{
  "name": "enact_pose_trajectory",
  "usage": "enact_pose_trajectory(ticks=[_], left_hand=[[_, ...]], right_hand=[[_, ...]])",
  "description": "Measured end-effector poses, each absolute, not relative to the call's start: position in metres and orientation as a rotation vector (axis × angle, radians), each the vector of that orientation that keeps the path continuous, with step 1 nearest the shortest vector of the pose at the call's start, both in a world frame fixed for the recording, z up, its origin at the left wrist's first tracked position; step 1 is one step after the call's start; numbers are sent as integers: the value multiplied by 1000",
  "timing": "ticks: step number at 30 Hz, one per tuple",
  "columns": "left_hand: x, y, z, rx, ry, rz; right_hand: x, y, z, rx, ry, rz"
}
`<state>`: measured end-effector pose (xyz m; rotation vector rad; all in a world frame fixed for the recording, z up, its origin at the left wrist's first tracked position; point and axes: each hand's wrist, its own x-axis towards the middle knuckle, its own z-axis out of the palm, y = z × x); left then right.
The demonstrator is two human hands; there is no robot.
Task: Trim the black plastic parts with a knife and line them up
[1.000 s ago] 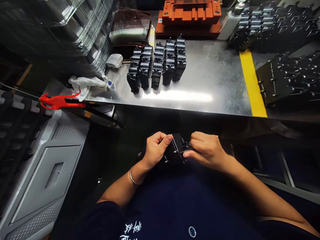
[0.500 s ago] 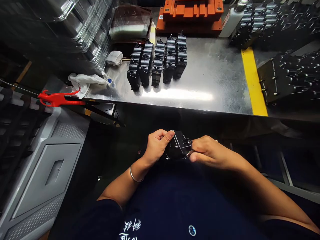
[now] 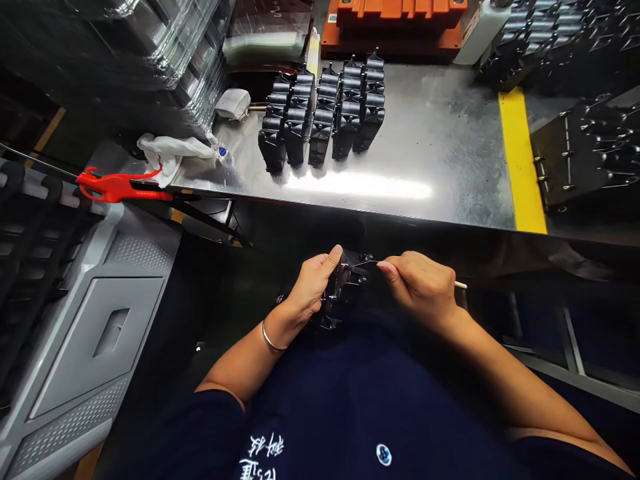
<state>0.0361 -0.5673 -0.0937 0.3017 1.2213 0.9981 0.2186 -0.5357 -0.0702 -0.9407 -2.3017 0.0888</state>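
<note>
My left hand (image 3: pixel 311 285) is closed around a black moulded plastic part (image 3: pixel 341 285) in front of my body, thumb on its upper edge. Small studs stick out from the part. Just to its right, my right hand (image 3: pixel 424 285) is closed on a thin tool (image 3: pixel 461 285), whose pale end shows behind the fist. A slim metal tip reaches from my right fingertips towards the part's upper right; whether it touches is hard to tell. The rest of the tool is hidden in my fist. Several similar black parts (image 3: pixel 323 120) stand in a row on the metal table (image 3: pixel 430 140).
An orange block (image 3: pixel 395 40) and a white bottle (image 3: pixel 483 30) sit at the back. Yellow tape (image 3: pixel 523 160) crosses the table, with more black parts (image 3: pixel 575 153) beyond it. A red air gun (image 3: pixel 117 187) hangs at the left edge, near a grey plastic crate (image 3: pixel 105 313).
The black part has turned in my left hand. My right hand has drawn back from it to the right, and the thin tool's tip and pale end now show. The view has shifted slightly.
</note>
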Motion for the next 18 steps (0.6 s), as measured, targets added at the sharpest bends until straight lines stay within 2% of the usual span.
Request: enact_pose_trajectory(ticks=[18], left_hand=[[39, -571, -90, 308, 1248, 1010]], right_hand=[[219, -537, -67, -947, -2293, 15]])
